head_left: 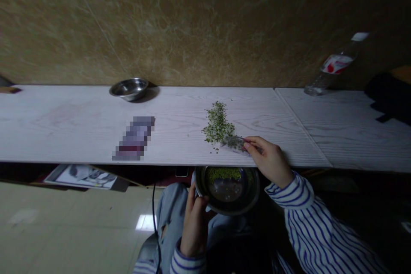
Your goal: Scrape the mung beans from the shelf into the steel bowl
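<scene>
A heap of small green beans (pixel 217 125) lies on the white wooden table (pixel 180 124). My right hand (pixel 269 159) rests at the table's front edge, fingers pinched on a small clear plastic sheet (pixel 235 142) that touches the heap's near side. My left hand (pixel 194 219) grips the left rim of a steel bowl (pixel 228 188), held below the table edge over my lap. The bowl holds some green beans along its far side.
A second, empty steel bowl (pixel 129 88) stands at the table's back by the wall. A blurred flat object (pixel 135 138) lies left of the beans. A plastic bottle (pixel 334 66) leans at the back right, dark cloth (pixel 388 94) at far right. Papers (pixel 84 176) sit under the table.
</scene>
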Tool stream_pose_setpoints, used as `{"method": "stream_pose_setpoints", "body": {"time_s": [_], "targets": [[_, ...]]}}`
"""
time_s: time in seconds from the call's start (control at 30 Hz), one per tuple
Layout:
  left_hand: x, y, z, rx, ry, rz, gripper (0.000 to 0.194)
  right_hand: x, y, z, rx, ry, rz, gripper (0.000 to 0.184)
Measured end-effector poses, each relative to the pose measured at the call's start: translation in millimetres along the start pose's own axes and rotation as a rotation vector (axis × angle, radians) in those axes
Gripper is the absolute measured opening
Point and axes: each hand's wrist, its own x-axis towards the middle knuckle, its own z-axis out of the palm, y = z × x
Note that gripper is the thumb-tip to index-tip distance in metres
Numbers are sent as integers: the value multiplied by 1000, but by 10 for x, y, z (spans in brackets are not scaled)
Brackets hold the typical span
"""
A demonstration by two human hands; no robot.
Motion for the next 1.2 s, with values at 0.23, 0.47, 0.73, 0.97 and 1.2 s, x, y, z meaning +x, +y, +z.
{"method": "stream_pose_setpoints", "body": {"time_s": [0.23, 0.47, 0.73, 0.97, 1.2], "targets": [[20, 13, -9, 5, 11, 16, 62, 56, -22, 78, 3, -11, -25, 20], [22, 16, -7, -1, 38, 51, 60, 86, -27, 164, 65, -61, -26, 19], [87, 28, -75, -6, 81, 59, 65, 91, -137, 202, 58, -150, -57, 18], [69, 63, -88, 9, 71, 80, 65, -1, -166, 166, 178, -284, -35, 20], [4, 30, -69, 77, -9, -11, 66, -72, -59, -139, 241, -205, 51, 22]]}}
